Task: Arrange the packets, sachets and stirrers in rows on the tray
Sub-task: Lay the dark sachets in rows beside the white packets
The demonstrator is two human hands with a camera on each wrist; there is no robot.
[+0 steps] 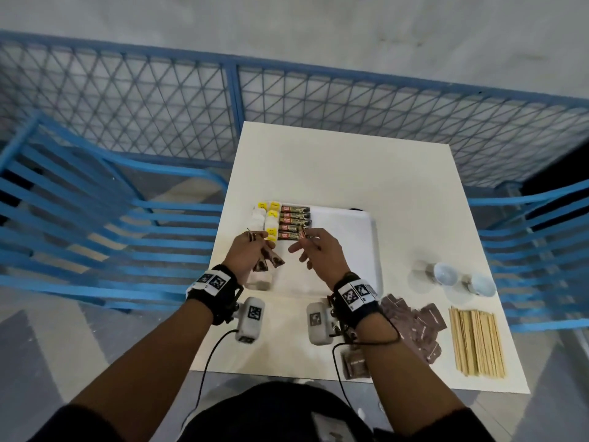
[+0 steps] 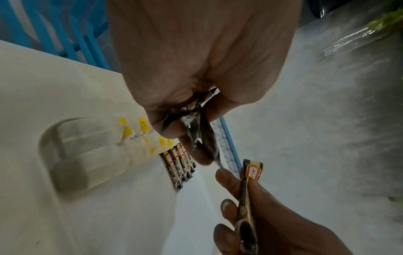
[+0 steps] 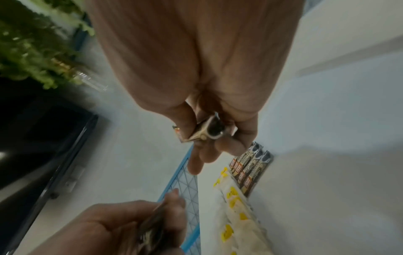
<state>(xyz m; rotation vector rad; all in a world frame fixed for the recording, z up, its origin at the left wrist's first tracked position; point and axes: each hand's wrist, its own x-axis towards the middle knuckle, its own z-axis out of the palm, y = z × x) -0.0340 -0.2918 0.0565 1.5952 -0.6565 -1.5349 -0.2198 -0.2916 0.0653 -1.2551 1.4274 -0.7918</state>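
Observation:
A white tray (image 1: 345, 250) lies on the white table (image 1: 334, 161). At its far left corner lie white tea bags with yellow tags (image 1: 269, 218) and, beside them, a row of dark coffee sticks (image 1: 294, 222). My left hand (image 1: 255, 239) hovers over the tray's left edge and grips a bundle of several coffee sticks (image 2: 200, 134). My right hand (image 1: 307, 242) pinches a single coffee stick (image 2: 248, 186) between thumb and fingers, just above the near end of the row (image 3: 250, 170). The two hands are close together.
Off the tray at the near right lie a heap of brown sachets (image 1: 414, 323) and a bundle of wooden stirrers (image 1: 478, 342). Two white cups (image 1: 444, 274) stand behind them. Blue railings (image 1: 127, 218) flank the table on both sides.

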